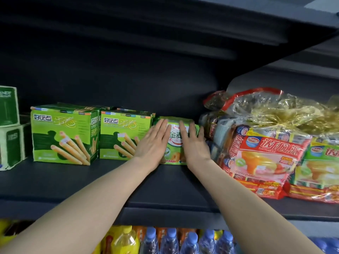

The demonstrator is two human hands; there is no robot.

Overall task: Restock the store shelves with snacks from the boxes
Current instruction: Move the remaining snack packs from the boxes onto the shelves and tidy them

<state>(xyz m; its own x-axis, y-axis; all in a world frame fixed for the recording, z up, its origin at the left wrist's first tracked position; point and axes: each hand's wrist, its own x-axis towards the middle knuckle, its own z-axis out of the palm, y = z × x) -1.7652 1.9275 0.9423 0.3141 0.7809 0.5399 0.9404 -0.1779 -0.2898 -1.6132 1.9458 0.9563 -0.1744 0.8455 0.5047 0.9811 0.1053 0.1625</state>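
Note:
A green snack pack stands upright at the back of the dark shelf, between green egg-roll boxes and a large red bag. My left hand lies flat against its left front with straight fingers. My right hand presses flat on its right front, fingers straight and pointing up. Both hands cover much of the pack's face.
Two green egg-roll boxes stand to the left, with pale green boxes at the far left. Large red and green bags of pies fill the right. Bottled drinks line the shelf below. Another shelf hangs overhead.

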